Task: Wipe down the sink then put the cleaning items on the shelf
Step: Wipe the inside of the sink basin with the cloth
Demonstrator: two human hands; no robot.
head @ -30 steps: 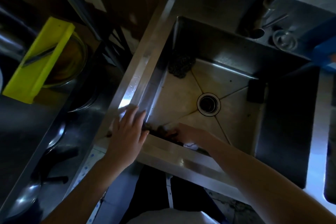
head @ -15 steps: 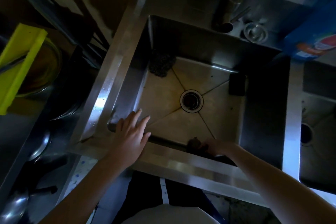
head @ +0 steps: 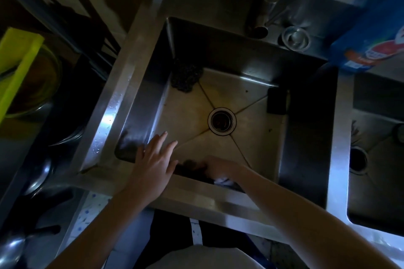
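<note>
The steel sink (head: 142, 98) fills the middle of the view, with its drain (head: 222, 121) at the centre. My left hand (head: 153, 159) rests flat with spread fingers on the sink's near rim. My right hand (head: 218, 167) is down inside against the near wall, holding a dark cloth (head: 192, 165) with a pale bit showing below it. A dark wire scourer (head: 185, 77) lies in the far left corner of the basin. A black sponge (head: 276, 101) leans at the right wall.
A blue detergent box (head: 371, 37) stands at the back right beside a round strainer (head: 295, 38) and the tap (head: 260, 26). A second basin (head: 376, 159) lies to the right. At the left are a yellow board (head: 17, 67), bowls and pans.
My right hand with the cloth slid right along the near wall, then back left toward my left hand. My left hand stayed on the rim.
</note>
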